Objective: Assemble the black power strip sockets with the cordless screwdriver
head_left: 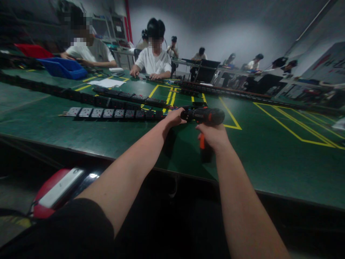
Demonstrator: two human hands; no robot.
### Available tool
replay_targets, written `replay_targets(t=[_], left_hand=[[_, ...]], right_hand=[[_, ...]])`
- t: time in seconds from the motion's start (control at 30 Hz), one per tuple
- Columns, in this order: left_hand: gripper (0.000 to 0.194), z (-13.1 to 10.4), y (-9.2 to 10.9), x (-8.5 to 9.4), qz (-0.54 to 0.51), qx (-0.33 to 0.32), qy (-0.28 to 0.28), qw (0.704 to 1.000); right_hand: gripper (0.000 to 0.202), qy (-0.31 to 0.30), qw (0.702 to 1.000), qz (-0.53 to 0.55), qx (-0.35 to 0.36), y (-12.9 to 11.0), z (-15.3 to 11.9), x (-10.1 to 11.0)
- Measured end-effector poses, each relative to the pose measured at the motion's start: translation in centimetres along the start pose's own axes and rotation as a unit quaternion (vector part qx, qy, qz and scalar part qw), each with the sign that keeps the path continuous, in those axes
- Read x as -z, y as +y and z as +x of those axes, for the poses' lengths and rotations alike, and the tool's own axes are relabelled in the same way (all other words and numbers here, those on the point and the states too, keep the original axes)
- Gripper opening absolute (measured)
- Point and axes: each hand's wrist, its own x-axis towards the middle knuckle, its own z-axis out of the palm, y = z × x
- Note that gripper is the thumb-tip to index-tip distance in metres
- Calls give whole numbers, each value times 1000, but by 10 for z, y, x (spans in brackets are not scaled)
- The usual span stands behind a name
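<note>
Orange-and-black power driver (213, 116) sits in the right hand (215, 136), fingers curled, apparently for fastening; left hand (175, 117) adjoins socket strip (119, 113), fingertips indiscernible; proceeding requires steady alignment.

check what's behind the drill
Behind the drill, the green tabletop and yellow lines show, plus a dark piece too blurred to name. Whatever its body and the right hand cover cannot be seen.

One drill (211, 116), one blue bin (64, 69), one red bin (33, 51).
</note>
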Motion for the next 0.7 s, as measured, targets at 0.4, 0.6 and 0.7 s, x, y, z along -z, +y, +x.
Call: replay_targets(t=[0.4, 0.6, 0.7], left_hand=[[64, -2, 0, -1, -16, 1, 3, 1000], [63, -2, 0, -1, -19, -3, 2, 1000], [61, -3, 1, -1, -11, -1, 1, 1000]], right_hand=[[14, 1, 1000, -5, -7, 2, 1, 1], [15, -4, 1000, 6, -12, 2, 5, -1], [16, -5, 1000, 0, -22, 0, 4, -2]])
